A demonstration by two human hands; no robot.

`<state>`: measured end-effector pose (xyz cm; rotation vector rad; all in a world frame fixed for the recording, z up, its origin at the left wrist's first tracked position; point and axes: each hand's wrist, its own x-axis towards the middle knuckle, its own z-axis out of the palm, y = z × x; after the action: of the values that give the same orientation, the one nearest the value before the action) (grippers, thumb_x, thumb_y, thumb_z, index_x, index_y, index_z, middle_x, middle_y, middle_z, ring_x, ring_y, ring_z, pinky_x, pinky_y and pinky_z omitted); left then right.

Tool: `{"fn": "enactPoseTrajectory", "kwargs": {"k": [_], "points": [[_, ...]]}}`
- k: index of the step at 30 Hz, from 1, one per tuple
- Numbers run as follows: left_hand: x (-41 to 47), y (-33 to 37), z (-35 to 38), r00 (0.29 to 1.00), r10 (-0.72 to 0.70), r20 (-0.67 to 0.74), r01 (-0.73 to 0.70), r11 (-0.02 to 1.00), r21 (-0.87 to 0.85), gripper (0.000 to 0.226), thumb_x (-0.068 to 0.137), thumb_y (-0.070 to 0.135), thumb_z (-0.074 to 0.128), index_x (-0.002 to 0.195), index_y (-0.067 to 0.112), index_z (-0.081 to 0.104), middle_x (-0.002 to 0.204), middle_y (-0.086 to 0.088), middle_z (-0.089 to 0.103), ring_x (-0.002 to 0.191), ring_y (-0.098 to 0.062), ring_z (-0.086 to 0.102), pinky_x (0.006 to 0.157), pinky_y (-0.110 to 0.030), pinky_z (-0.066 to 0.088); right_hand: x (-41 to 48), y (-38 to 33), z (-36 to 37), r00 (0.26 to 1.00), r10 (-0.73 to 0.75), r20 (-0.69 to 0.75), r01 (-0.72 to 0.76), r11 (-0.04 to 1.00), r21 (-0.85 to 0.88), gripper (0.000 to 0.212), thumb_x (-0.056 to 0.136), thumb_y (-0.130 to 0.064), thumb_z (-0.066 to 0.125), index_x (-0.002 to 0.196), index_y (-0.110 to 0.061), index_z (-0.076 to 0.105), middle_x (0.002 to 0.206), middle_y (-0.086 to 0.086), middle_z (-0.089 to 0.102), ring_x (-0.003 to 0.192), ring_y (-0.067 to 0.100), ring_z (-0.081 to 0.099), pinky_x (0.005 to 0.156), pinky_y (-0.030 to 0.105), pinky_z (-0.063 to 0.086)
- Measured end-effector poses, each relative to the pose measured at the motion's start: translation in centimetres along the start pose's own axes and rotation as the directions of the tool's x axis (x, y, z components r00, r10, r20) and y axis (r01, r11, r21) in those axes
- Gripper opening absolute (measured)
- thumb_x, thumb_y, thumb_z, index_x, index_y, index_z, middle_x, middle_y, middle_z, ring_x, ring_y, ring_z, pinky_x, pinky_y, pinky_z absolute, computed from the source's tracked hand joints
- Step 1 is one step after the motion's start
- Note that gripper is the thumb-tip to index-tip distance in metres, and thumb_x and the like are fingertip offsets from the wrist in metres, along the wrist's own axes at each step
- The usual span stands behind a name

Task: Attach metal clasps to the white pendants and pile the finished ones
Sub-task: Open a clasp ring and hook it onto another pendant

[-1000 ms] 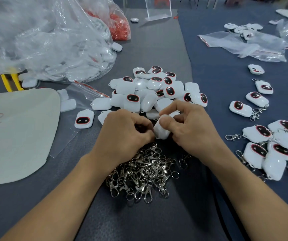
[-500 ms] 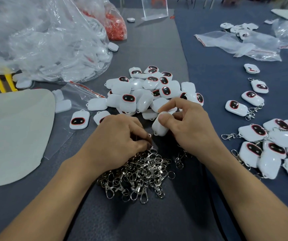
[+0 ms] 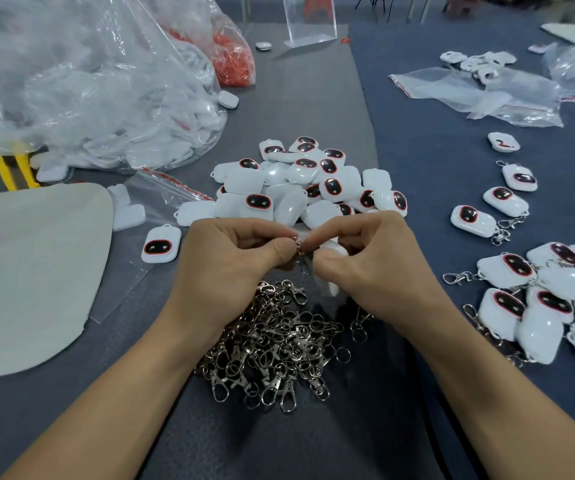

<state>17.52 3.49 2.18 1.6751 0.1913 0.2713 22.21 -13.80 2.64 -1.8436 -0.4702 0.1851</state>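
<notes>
At frame centre a clasp is pinched in the left grip and a white pendant clutched in the right grip; attachment is judged in hand, and threading its ring through the pendant's loop is required next.

Head camera looks forward and down, close over the table.

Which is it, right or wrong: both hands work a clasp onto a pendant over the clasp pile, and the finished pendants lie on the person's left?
Wrong on one point: the head view shows the finished pendants on the person's right, not left. The rest holds: the left hand and right hand work a clasp onto a pendant over the clasp pile.
</notes>
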Motion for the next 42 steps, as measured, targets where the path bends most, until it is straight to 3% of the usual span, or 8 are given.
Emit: {"fn": "enactPoseTrajectory", "kwargs": {"k": [8, 14, 18, 22, 27, 31, 34, 42], "points": [[-0.3, 0.4, 0.3, 1.000, 0.006, 0.030, -0.003, 0.995, -0.101, 0.024, 0.078, -0.009, 0.077, 0.075, 0.015, 0.081, 0.072, -0.011, 0.077, 0.061, -0.020, 0.073, 0.061, -0.023, 0.058, -0.2, -0.1, 0.7, 0.988, -0.110, -0.104, 0.104, 0.992, -0.067, 0.011, 0.075, -0.015, 0.077, 0.074, -0.026, 0.077, 0.056, 0.007, 0.064, 0.047, 0.008, 0.047, 0.045, 0.021, 0.035], [-0.7, 0.1, 0.2, 0.959, 0.273, 0.071, -0.282, 0.923, 0.263, 0.027, 0.076, 0.009, 0.084, 0.082, 0.036, 0.080, 0.075, 0.018, 0.076, 0.068, -0.004, 0.074, 0.062, -0.020, 0.059, -0.5, 0.1, 0.5, 0.943, -0.258, -0.209, 0.178, 0.924, -0.338, 0.009, 0.077, -0.023, 0.078, 0.078, -0.031, 0.077, 0.054, -0.006, 0.059, 0.051, 0.012, 0.053, 0.052, 0.022, 0.042], [-0.3, -0.2, 0.1, 0.960, 0.268, 0.081, -0.280, 0.925, 0.259, 0.020, 0.073, 0.013, 0.081, 0.079, 0.032, 0.080, 0.067, 0.010, 0.074, 0.056, -0.006, 0.066, 0.049, -0.026, 0.054, -0.6, -0.1, 0.3, 0.919, -0.347, -0.188, 0.221, 0.848, -0.482, 0.010, 0.079, -0.025, 0.082, 0.079, -0.033, 0.078, 0.049, -0.016, 0.046, 0.051, 0.005, 0.047, 0.056, 0.020, 0.035], [0.0, -0.4, 0.5, 0.971, 0.235, 0.048, -0.240, 0.961, 0.137, 0.023, 0.073, 0.000, 0.077, 0.068, 0.022, 0.077, 0.059, 0.007, 0.068, 0.055, -0.004, 0.054, 0.051, -0.019, 0.044, -0.6, -0.2, 0.5, 0.953, -0.245, -0.178, 0.188, 0.939, -0.287, 0.014, 0.078, -0.015, 0.083, 0.076, -0.027, 0.077, 0.053, -0.007, 0.058, 0.049, 0.008, 0.049, 0.051, 0.019, 0.039], [0.1, -0.1, 0.3, 0.988, 0.136, 0.070, -0.130, 0.988, -0.084, 0.026, 0.075, -0.008, 0.078, 0.072, 0.017, 0.081, 0.069, -0.013, 0.074, 0.063, -0.018, 0.065, 0.062, -0.022, 0.055, -0.1, -0.4, 0.2, 0.981, -0.136, -0.141, 0.133, 0.991, -0.028, 0.017, 0.076, -0.009, 0.083, 0.071, -0.024, 0.077, 0.061, 0.004, 0.068, 0.052, 0.020, 0.054, 0.050, 0.026, 0.042], [0.0, 0.1, 0.3, 0.988, 0.122, 0.100, -0.116, 0.991, -0.058, 0.023, 0.074, -0.009, 0.079, 0.076, 0.014, 0.080, 0.070, -0.005, 0.076, 0.063, -0.011, 0.068, 0.063, -0.020, 0.055, -0.2, -0.3, 0.3, 0.969, -0.189, -0.157, 0.175, 0.980, -0.095, 0.020, 0.076, -0.007, 0.082, 0.070, -0.025, 0.078, 0.056, -0.005, 0.063, 0.049, 0.005, 0.048, 0.049, 0.018, 0.037], [-0.1, 0.2, 0.1, 0.986, 0.126, 0.108, -0.125, 0.992, -0.018, 0.025, 0.076, -0.007, 0.080, 0.075, 0.017, 0.081, 0.071, -0.003, 0.077, 0.064, -0.009, 0.069, 0.063, -0.022, 0.057, -0.4, -0.3, 0.2, 0.957, -0.244, -0.158, 0.214, 0.959, -0.187, 0.019, 0.077, -0.008, 0.081, 0.071, -0.025, 0.078, 0.052, -0.008, 0.056, 0.047, 0.004, 0.044, 0.049, 0.013, 0.032], [0.0, 0.7, -0.7, 0.970, 0.052, 0.239, -0.058, 0.998, 0.019, 0.012, 0.065, 0.002, 0.077, 0.074, 0.010, 0.081, 0.071, -0.017, 0.075, 0.064, -0.019, 0.064, 0.063, -0.029, 0.051, -0.6, -0.4, -0.5, 0.946, -0.321, -0.036, 0.304, 0.923, -0.236, 0.010, 0.077, -0.009, 0.076, 0.072, -0.018, 0.077, 0.059, 0.004, 0.063, 0.054, 0.024, 0.056, 0.051, 0.038, 0.045]]}}
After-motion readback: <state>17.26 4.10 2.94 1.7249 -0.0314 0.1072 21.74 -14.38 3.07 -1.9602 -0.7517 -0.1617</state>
